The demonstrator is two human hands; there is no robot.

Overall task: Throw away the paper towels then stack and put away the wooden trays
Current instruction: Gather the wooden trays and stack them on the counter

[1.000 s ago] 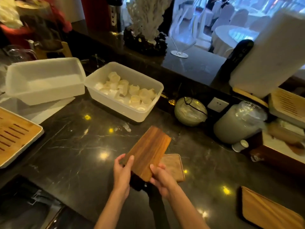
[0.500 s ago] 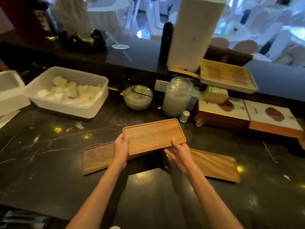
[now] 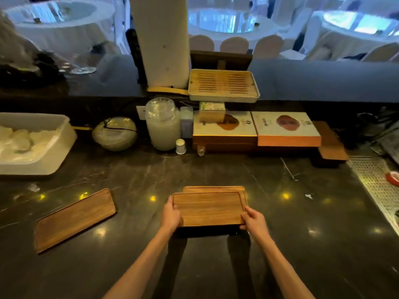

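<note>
I hold a brown wooden tray (image 3: 208, 208) by its two short ends, my left hand (image 3: 171, 215) on the left end and my right hand (image 3: 253, 220) on the right end. It sits over a second wooden tray (image 3: 213, 188), whose far edge shows just behind it on the dark marble counter (image 3: 302, 244). A third wooden tray (image 3: 74, 219) lies flat and slanted on the counter to the left, apart from both hands. A white bin (image 3: 49, 156) at the far left holds crumpled white paper towels (image 3: 19, 141).
Along the back stand a tall paper towel roll (image 3: 164, 39), a slatted bamboo tray (image 3: 223, 86), a glass jar (image 3: 163, 124), a round lidded bowl (image 3: 115, 133) and two flat boxes (image 3: 257, 130). A perforated metal drain (image 3: 375, 186) runs down the right edge.
The view swung right. The held tray moved right and down onto the tray that lay at the right. The other tray stays on the counter to the left.
</note>
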